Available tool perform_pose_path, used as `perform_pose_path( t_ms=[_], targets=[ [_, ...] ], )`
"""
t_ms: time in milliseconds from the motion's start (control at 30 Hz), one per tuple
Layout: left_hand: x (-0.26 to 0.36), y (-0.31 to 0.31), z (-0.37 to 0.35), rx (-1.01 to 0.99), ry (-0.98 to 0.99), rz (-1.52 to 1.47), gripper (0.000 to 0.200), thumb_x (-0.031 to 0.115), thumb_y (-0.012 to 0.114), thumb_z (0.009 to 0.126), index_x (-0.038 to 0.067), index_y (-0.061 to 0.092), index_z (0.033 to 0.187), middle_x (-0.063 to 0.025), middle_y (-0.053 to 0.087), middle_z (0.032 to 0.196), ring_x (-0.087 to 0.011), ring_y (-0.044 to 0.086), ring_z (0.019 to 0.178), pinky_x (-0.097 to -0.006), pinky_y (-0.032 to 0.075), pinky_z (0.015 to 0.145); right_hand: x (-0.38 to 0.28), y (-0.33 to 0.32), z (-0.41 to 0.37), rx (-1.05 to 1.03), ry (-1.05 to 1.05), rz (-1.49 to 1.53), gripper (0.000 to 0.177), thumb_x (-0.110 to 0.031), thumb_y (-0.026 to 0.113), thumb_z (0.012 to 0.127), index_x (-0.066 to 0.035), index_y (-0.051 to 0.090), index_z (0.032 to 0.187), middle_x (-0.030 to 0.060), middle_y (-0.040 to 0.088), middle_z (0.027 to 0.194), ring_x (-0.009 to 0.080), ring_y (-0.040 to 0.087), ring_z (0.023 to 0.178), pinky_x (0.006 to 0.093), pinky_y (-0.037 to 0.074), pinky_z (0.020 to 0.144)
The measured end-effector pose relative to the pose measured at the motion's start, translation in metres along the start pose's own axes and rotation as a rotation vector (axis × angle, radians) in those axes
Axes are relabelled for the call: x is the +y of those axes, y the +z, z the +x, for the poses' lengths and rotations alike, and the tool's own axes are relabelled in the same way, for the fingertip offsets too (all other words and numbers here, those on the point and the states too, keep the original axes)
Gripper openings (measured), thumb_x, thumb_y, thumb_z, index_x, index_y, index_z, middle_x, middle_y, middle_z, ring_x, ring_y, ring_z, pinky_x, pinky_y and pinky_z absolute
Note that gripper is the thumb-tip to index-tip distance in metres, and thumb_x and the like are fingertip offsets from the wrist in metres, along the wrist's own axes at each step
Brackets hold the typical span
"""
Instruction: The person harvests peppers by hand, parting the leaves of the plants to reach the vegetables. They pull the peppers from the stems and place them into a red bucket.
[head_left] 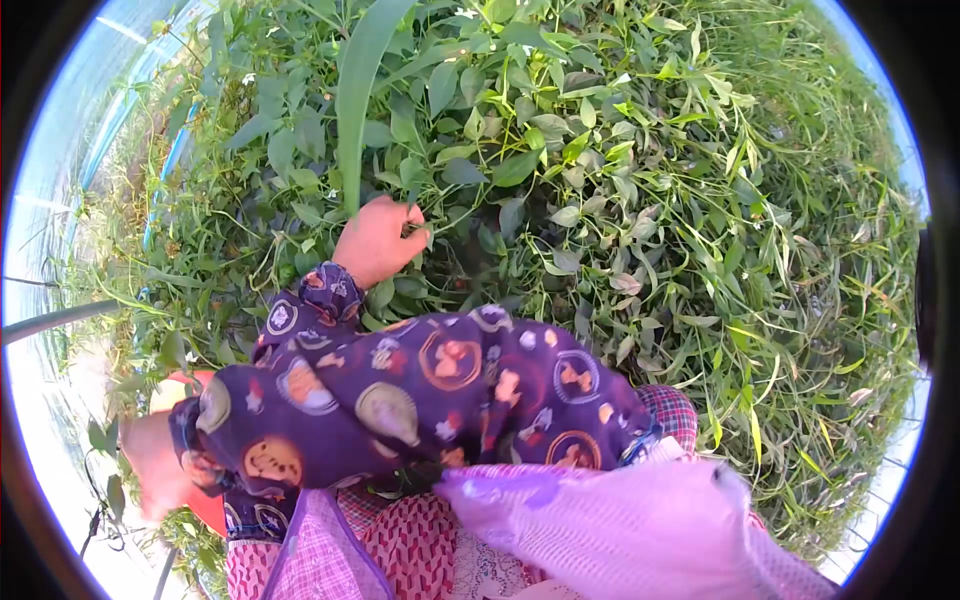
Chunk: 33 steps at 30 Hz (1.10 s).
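My left hand [382, 240] reaches up among the green leafy plants [515, 165], its fingers curled together at the stems; what they hold is too small to tell. Beside it, a long broad leaf [358, 100] rises from near the knuckles. My right arm, in a purple patterned sleeve [450, 385], crosses over the left one to the lower left. There my right hand [155, 465] is blurred by motion, over or beside a red-orange container [207, 512]. Its fingers cannot be made out clearly.
Pink and purple cloth [610, 520] lies over my lap at the bottom. Dense plants and grass [800, 280] spread to the right. Blue strips [170, 165] and a dark pole [60, 320] are at the left.
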<state>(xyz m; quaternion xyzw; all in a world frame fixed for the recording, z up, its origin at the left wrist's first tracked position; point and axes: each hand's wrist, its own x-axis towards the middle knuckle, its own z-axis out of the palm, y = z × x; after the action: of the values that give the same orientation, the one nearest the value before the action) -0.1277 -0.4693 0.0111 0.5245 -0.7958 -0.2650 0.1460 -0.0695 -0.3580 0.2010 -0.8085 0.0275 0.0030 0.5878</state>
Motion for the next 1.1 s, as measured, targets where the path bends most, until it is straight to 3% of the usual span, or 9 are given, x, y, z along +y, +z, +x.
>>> perform_pose_path(
  t_ms=[67, 133, 233, 333, 433, 600, 700, 867, 1100],
  targets=[
    [0.004, 0.001, -0.006, 0.084, -0.049, 0.005, 0.02, 0.025, 0.068, 0.079, 0.007, 0.066, 0.087, -0.0132, 0.059, 0.078, -0.0302, 0.059, 0.078, -0.0396, 0.047, 0.07, 0.01, 0.029, 0.028, 0.16, 0.004, -0.274, 0.036, -0.036, 0.073, 0.074, -0.005, 0.073, 0.094, 0.0148, 0.068, 0.103, 0.0208, 0.065, 0.098, 0.0346, 0.052, 0.082],
    [0.001, -0.003, -0.004, 0.044, -0.017, 0.055, 0.035, 0.031, 0.071, 0.078, 0.009, 0.063, 0.105, -0.0129, 0.06, 0.081, -0.0297, 0.061, 0.08, -0.04, 0.049, 0.07, 0.037, 0.028, -0.003, 0.823, -0.355, -0.49, 0.027, -0.027, 0.071, 0.074, -0.001, 0.067, 0.084, 0.0092, 0.06, 0.086, 0.0257, 0.061, 0.087, 0.0393, 0.051, 0.072],
    [0.031, -0.024, -0.001, 0.023, -0.241, 0.288, 0.077, 0.044, 0.075, 0.073, 0.003, 0.047, 0.132, -0.0146, 0.064, 0.093, -0.0286, 0.062, 0.089, -0.0394, 0.054, 0.075, 0.09, -0.032, -0.089, 0.871, -0.591, -0.421, 0.012, -0.015, 0.066, 0.072, -0.008, 0.057, 0.071, 0.0077, 0.055, 0.077, 0.0285, 0.056, 0.076, 0.0394, 0.047, 0.068],
    [-0.048, 0.011, 0.008, 0.34, 0.121, 0.592, 0.064, 0.029, 0.071, 0.075, 0.007, 0.051, 0.132, -0.0109, 0.064, 0.092, -0.0259, 0.06, 0.094, -0.0362, 0.052, 0.076, 0.145, -0.067, -0.184, 0.895, -0.258, -0.544, 0.011, -0.014, 0.064, 0.07, -0.009, 0.055, 0.069, 0.0061, 0.055, 0.067, 0.0291, 0.059, 0.066, 0.0412, 0.048, 0.062],
    [0.001, -0.024, 0.01, 0.361, -0.039, 0.613, 0.057, 0.018, 0.073, 0.073, 0.008, 0.056, 0.126, -0.0099, 0.063, 0.092, -0.0281, 0.058, 0.094, -0.0384, 0.05, 0.081, 0.227, -0.082, -0.251, 0.48, 0.679, -0.664, 0.017, -0.017, 0.06, 0.069, -0.002, 0.068, 0.074, 0.0178, 0.064, 0.072, 0.0374, 0.063, 0.068, 0.0436, 0.053, 0.069],
    [-0.007, -0.036, 0.015, 0.397, -0.058, 0.681, 0.053, 0.017, 0.072, 0.076, 0.009, 0.056, 0.125, -0.0117, 0.062, 0.099, -0.0303, 0.057, 0.099, -0.0397, 0.05, 0.084, 0.277, -0.107, -0.326, 0.815, 0.8, -1.354, 0.039, -0.008, 0.06, 0.075, -0.006, 0.061, 0.114, 0.0187, 0.061, 0.118, 0.0307, 0.059, 0.111, 0.0395, 0.05, 0.089],
    [-0.005, -0.039, 0.014, 0.412, -0.086, 0.649, 0.045, 0.017, 0.072, 0.076, 0.007, 0.058, 0.118, -0.0134, 0.062, 0.097, -0.0324, 0.056, 0.098, -0.0416, 0.05, 0.082, 0.237, -0.142, -0.377, 0.732, 1.237, -0.906, 0.044, -0.013, 0.06, 0.077, -0.01, 0.058, 0.121, 0.0145, 0.061, 0.12, 0.0285, 0.059, 0.112, 0.042, 0.045, 0.099],
    [-0.036, -0.036, 0.014, 0.425, -0.127, 0.682, 0.037, 0.018, 0.069, 0.076, 0.005, 0.06, 0.109, -0.0121, 0.063, 0.097, -0.0318, 0.057, 0.096, -0.0419, 0.05, 0.081, 0.272, -0.131, -0.446, 1.137, 0.829, -0.952, 0.059, -0.029, 0.062, 0.081, -0.006, 0.049, 0.134, 0.0196, 0.06, 0.121, 0.0343, 0.053, 0.12, 0.0418, 0.042, 0.102],
    [-0.03, -0.04, 0.011, 0.419, -0.217, 0.67, 0.048, 0.017, 0.071, 0.074, 0.009, 0.059, 0.12, -0.0104, 0.065, 0.103, -0.0302, 0.058, 0.1, -0.0402, 0.051, 0.084, 0.234, -0.122, -0.424, 0.848, 1.032, -0.993, 0.035, -0.036, 0.061, 0.081, -0.009, 0.064, 0.105, 0.0129, 0.07, 0.094, 0.0325, 0.067, 0.089, 0.042, 0.054, 0.077]
  ],
)
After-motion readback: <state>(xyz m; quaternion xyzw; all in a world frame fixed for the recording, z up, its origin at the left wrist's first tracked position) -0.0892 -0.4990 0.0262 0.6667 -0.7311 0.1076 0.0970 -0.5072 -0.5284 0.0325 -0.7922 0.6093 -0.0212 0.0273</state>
